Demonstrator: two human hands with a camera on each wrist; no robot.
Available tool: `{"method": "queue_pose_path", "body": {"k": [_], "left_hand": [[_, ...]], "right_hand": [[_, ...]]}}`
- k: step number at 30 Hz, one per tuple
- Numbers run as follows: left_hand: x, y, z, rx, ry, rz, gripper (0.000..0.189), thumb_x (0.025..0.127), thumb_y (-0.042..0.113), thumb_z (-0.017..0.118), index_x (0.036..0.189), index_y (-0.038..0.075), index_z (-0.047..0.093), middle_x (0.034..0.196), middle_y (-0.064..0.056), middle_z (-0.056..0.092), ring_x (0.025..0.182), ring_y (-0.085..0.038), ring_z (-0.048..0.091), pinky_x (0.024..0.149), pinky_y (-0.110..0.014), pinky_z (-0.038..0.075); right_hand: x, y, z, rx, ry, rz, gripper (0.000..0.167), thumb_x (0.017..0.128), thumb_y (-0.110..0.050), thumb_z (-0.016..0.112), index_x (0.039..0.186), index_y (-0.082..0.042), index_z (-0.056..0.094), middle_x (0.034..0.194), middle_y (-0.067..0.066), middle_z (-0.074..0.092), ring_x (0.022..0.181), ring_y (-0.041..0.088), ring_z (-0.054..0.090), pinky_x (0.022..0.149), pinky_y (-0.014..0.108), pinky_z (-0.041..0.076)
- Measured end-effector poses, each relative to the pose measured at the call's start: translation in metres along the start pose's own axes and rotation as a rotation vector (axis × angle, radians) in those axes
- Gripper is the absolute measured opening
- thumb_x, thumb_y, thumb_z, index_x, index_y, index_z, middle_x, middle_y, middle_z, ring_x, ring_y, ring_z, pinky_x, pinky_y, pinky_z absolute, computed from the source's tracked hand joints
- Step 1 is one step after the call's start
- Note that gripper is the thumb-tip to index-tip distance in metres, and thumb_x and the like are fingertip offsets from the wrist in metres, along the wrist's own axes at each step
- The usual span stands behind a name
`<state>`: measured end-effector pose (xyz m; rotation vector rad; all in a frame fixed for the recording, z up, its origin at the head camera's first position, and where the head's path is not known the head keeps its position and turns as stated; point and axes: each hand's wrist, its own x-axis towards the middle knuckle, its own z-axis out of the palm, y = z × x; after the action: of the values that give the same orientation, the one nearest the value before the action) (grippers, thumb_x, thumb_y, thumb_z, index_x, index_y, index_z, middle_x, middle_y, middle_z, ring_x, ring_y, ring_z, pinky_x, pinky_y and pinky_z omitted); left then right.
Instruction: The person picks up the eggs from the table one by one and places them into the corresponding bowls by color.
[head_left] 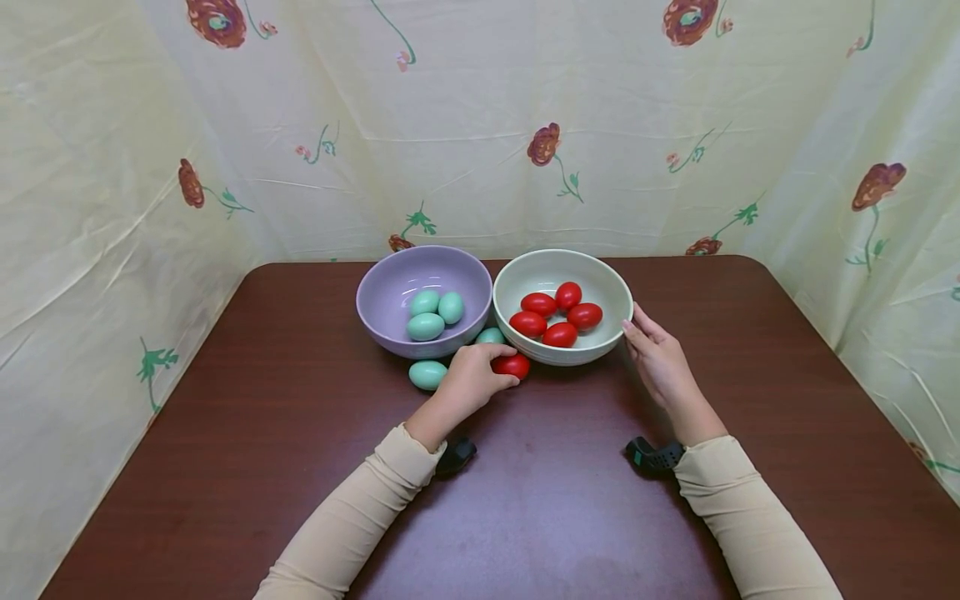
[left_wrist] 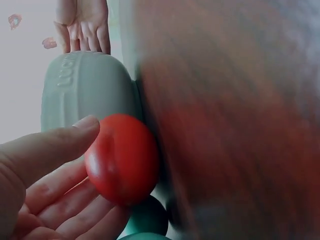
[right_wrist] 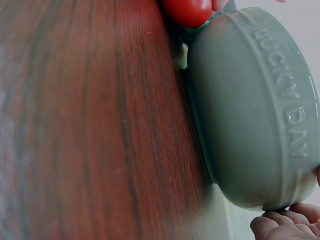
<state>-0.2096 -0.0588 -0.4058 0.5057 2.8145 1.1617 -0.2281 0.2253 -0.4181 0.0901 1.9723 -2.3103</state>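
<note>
My left hand [head_left: 474,379] pinches a red toy egg [head_left: 513,367] between thumb and fingers, just in front of the pale green bowl [head_left: 562,357]. Several red eggs [head_left: 559,335] lie inside that bowl. At its right side is my right hand [head_left: 663,367], thumb at the rim and fingers against the outer wall. The left wrist view shows the held red egg [left_wrist: 124,160] close up, with the green bowl [left_wrist: 95,85] behind it. A purple bowl [head_left: 382,312] to the left contains 3 mint-green eggs [head_left: 425,327].
One mint-green egg [head_left: 428,375] lies on the brown table [head_left: 300,467] before the purple bowl. Another mint-green egg [head_left: 491,336] sits between the bowls, partly hidden. Behind the table hangs a flowered cloth [head_left: 465,150].
</note>
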Motion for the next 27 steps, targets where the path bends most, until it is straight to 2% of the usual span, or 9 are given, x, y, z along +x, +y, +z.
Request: {"method": "queue_pose_path", "body": {"k": [5,15,21,27], "left_hand": [[0.000,0.000,0.002,0.035,0.010,0.020,0.034,0.083,0.012,0.080,0.116,0.005,0.073,0.115,-0.009,0.074,0.108,-0.025,0.067,0.095,-0.038,0.054],[0.001,0.000,0.004,0.056,0.000,0.005,0.037,0.083,0.012,0.080,0.118,0.004,0.072,0.116,-0.009,0.074,0.107,-0.026,0.067,0.094,-0.038,0.054],[0.000,0.000,0.003,0.024,0.002,-0.007,0.036,0.082,0.014,0.081,0.116,0.004,0.074,0.111,-0.010,0.075,0.103,-0.025,0.067,0.090,-0.037,0.055],[-0.001,0.005,-0.006,-0.038,0.006,-0.026,0.037,0.079,0.017,0.084,0.113,0.007,0.076,0.104,-0.007,0.077,0.093,-0.021,0.067,0.083,-0.031,0.055]], "right_hand": [[0.000,0.000,0.000,0.006,-0.005,-0.006,0.065,0.105,-0.019,0.046,0.158,-0.007,0.009,0.167,0.006,0.002,0.153,0.017,0.011,0.122,0.031,0.014],[0.000,0.000,0.000,0.014,0.004,-0.003,0.065,0.105,-0.018,0.046,0.158,-0.007,0.010,0.168,0.006,0.002,0.153,0.016,0.011,0.122,0.031,0.014],[0.000,0.001,-0.001,0.015,-0.003,-0.008,0.065,0.105,-0.019,0.046,0.158,-0.007,0.009,0.168,0.006,0.002,0.153,0.016,0.010,0.122,0.030,0.014],[0.001,0.001,0.000,0.016,-0.013,-0.021,0.067,0.105,-0.020,0.047,0.158,-0.006,0.009,0.167,0.007,0.002,0.153,0.017,0.010,0.122,0.030,0.014]]}}
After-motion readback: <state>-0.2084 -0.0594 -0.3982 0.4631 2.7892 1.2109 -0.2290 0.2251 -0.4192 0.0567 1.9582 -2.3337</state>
